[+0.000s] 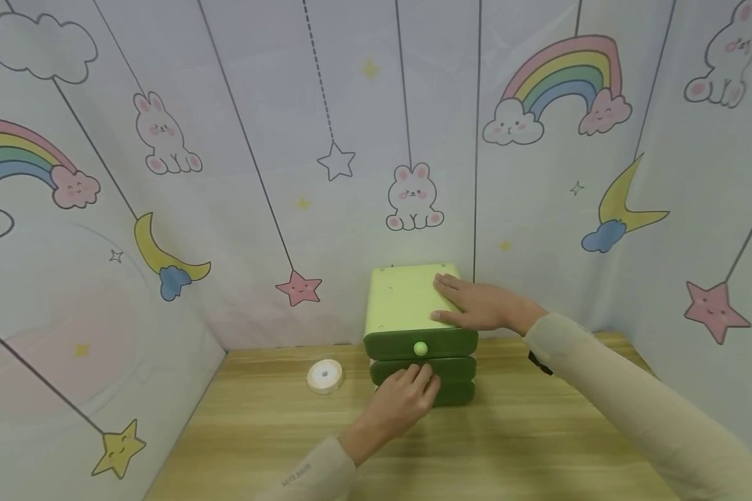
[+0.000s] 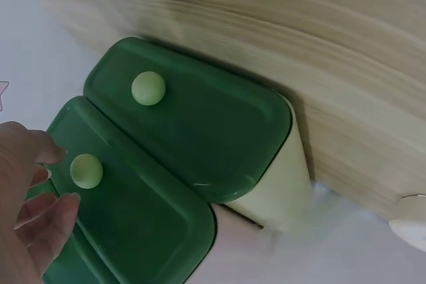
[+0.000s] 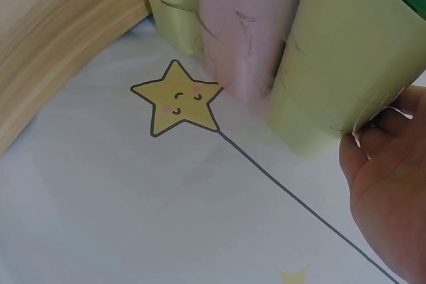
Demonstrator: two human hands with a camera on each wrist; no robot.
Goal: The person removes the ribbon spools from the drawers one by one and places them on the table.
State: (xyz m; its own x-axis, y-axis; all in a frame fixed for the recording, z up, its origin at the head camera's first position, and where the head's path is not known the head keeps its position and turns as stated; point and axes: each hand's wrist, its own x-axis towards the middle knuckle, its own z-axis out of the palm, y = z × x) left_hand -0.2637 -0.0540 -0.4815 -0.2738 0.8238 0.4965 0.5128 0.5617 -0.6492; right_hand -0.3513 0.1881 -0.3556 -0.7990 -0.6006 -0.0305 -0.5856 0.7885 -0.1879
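Observation:
A small light-green drawer cabinet (image 1: 404, 296) with dark green fronts and round knobs stands against the back wall. My left hand (image 1: 401, 396) is in front of its middle drawer. In the left wrist view, the thumb and fingers of the left hand (image 2: 33, 197) are bent and spread beside the middle drawer's knob (image 2: 86, 171), which shows whole just beyond the fingertips. Below it is the bottom drawer's knob (image 2: 148, 88). My right hand (image 1: 479, 304) rests on the cabinet's top, fingers extended; in the right wrist view, the right hand (image 3: 393, 164) lies at the upper section.
A white ribbon spool (image 1: 324, 376) lies on the wooden table (image 1: 276, 431), left of the cabinet. Fabric walls (image 1: 257, 139) printed with rabbits, stars and rainbows enclose the back and both sides.

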